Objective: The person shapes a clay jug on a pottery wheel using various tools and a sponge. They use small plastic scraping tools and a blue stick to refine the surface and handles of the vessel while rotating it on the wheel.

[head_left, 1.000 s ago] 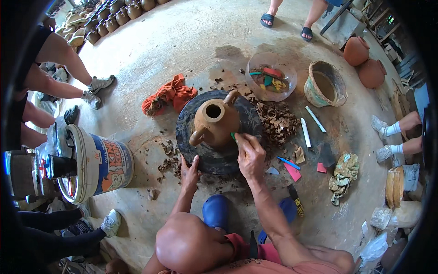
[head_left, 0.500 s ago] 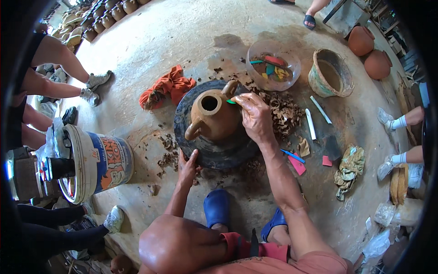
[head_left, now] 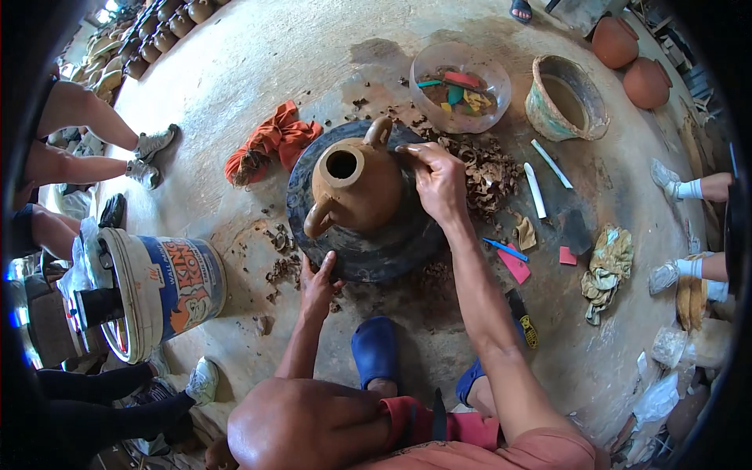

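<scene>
A brown clay jug [head_left: 360,196] with two handles and a round open mouth stands upright on a dark round turntable [head_left: 384,262]. My left hand [head_left: 317,286] is at the turntable's near-left rim, thumb and fingers gripping the edge. My right hand [head_left: 439,180] has its fingers pinched at the jug's upper right side, just beside the far handle; what sits between the fingertips is too small or hidden to make out. A heap of clay shavings [head_left: 489,180] lies right of the turntable, and a crumpled orange cloth [head_left: 274,133] lies beyond its left side.
A bowl of coloured tools [head_left: 462,94], a crusted bucket [head_left: 533,110], white sticks [head_left: 534,192], a pink card [head_left: 517,270] and a rag [head_left: 607,274] surround the work. A large pail [head_left: 188,290] stands left. Other people's legs [head_left: 94,113] are at both sides; pots [head_left: 615,43] line the back.
My right hand has moved upward along the jug toward the far handle; the green piece in its fingers earlier no longer shows. The view has shifted, so the turntable appears higher and further left.
</scene>
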{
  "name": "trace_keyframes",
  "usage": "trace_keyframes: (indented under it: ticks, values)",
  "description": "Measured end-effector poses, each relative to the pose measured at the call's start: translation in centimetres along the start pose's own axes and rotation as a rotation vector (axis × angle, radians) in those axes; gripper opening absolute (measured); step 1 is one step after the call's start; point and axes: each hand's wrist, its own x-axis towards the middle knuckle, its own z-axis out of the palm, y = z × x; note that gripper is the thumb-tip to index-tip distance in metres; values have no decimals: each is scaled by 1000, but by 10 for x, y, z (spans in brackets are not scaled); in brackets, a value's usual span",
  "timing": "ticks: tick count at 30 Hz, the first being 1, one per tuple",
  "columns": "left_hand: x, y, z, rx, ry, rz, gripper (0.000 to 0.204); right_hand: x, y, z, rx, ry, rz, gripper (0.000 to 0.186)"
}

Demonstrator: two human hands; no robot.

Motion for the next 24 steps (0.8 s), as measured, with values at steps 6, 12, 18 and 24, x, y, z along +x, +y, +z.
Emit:
trace_keyframes:
  ticks: [6,12,18,24]
  values:
    - [-11,-10,8,-45,-8,-118,59,-69,-58,17,-29,129,229,22]
    - [-24,-17,23,-136,8,-155,72,-74,-76,7,-97,177,191,22]
    - [-27,-27,36,-195,-23,-160,83,-24,-37,5,-108,-36,347,22]
    - [-31,-27,41,-235,-44,-139,97,15,-103,9,-266,-140,266,20]
